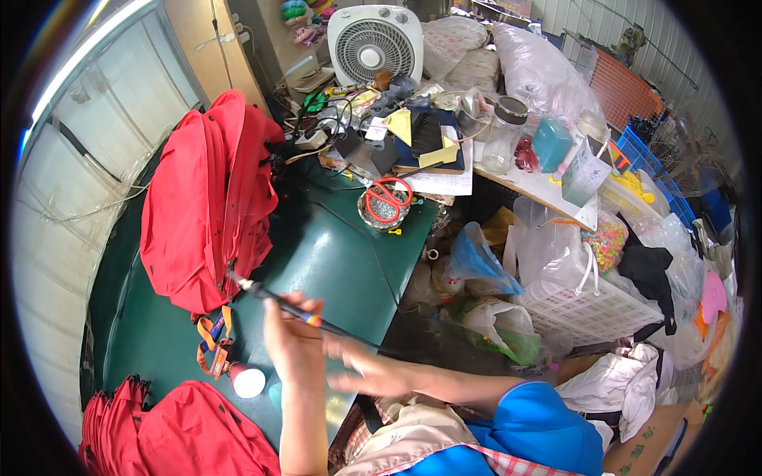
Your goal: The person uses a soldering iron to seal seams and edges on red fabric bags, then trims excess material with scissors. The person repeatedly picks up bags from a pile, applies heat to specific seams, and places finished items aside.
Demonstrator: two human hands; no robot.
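Note:
My left hand [295, 337] is closed around a slim black stick-like tool [274, 301] with a pale metallic tip and small coloured bands. The tip points up-left, close to the lower edge of a stack of red folded fabric [208, 206] that looks like umbrella canopies. From its other end, a dark cord or rod runs right past my wrist. My right hand [369, 371], slightly blurred, is beside my left wrist with its fingers stretched out and nothing in them. Below the tip lie an orange and blue strap [213, 345] and a dark red cylinder with a white round end [248, 381].
More red folded fabric [190, 428] lies at the near left of the green tabletop [317, 246]. Red-handled scissors [387, 198] rest on a round dish. Behind are a white fan [373, 47], a cluttered shelf and a glass jar [502, 139]. A white basket [591, 309] stands right.

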